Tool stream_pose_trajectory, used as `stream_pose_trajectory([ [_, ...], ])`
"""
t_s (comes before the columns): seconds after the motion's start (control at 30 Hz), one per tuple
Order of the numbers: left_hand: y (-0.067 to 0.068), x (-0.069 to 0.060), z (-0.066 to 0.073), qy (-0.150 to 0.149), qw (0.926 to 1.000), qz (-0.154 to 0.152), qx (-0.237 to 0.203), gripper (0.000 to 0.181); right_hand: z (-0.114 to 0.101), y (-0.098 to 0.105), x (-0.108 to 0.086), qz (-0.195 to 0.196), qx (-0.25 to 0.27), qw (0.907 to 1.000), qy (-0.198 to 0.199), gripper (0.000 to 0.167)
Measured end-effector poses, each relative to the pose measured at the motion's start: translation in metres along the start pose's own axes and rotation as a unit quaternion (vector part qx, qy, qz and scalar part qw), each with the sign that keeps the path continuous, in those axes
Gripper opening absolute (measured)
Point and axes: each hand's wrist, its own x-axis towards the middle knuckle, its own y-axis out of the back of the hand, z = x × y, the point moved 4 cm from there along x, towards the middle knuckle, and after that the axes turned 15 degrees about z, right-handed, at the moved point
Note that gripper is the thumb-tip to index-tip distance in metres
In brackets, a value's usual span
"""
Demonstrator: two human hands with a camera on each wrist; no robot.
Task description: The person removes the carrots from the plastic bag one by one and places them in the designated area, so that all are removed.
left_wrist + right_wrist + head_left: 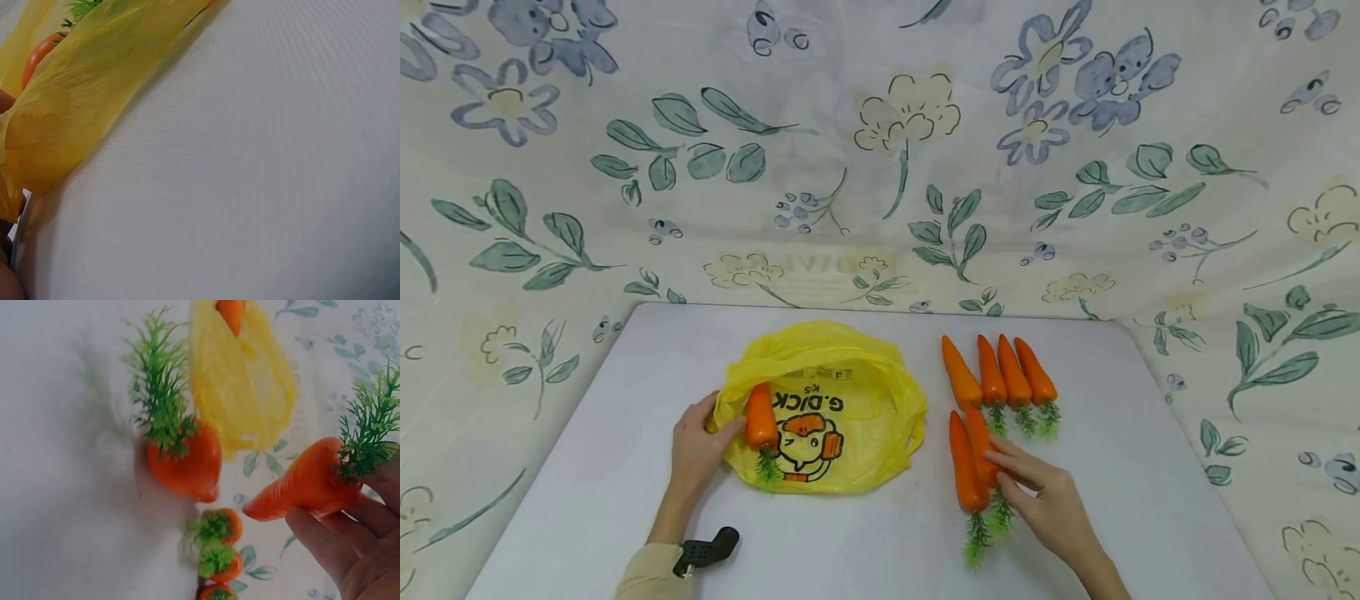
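A yellow plastic bag (865, 450) with a printed cartoon lies with its mouth spread. My left hand (696, 442) grips the bag's left rim, thumb on the inner side; the left wrist view hides most of that hand. An orange toy carrot (762, 421) with green leaves lies at the mouth beside the thumb. To the bag's right, my right hand (1041, 496) pinches another carrot (312, 481) near its leafy end, its tip pointing away from me. Close along its left side lies a further carrot (964, 471) on the table.
Several carrots (990, 375) lie in a row at the back right of the white table (865, 550), leaves toward me. A black strap mount (707, 550) sits on the left wrist. Flowered cloth (820, 225) hangs behind and at both sides of the table.
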Motion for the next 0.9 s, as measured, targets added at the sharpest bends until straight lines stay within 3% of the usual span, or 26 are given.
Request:
stream_pose_trajectory([
  [0.3, 0.001, -0.002, 0.000, -0.005, 1.0000, 0.002, 0.000, 0.064, 0.005, 0.011, -0.008, 0.001, -0.031, 0.9994, -0.013, 0.034],
  [0.73, 0.001, -0.002, -0.001, 0.000, 1.0000, -0.002, 0.004, 0.065, 0.014, 0.028, -0.030, 0.011, -0.047, 0.9959, -0.076, 0.035],
  [0.9, 0.000, -0.001, -0.001, 0.001, 1.0000, -0.006, 0.003, 0.065, 0.018, 0.027, -0.034, 0.005, -0.053, 0.9957, -0.076, 0.034],
])
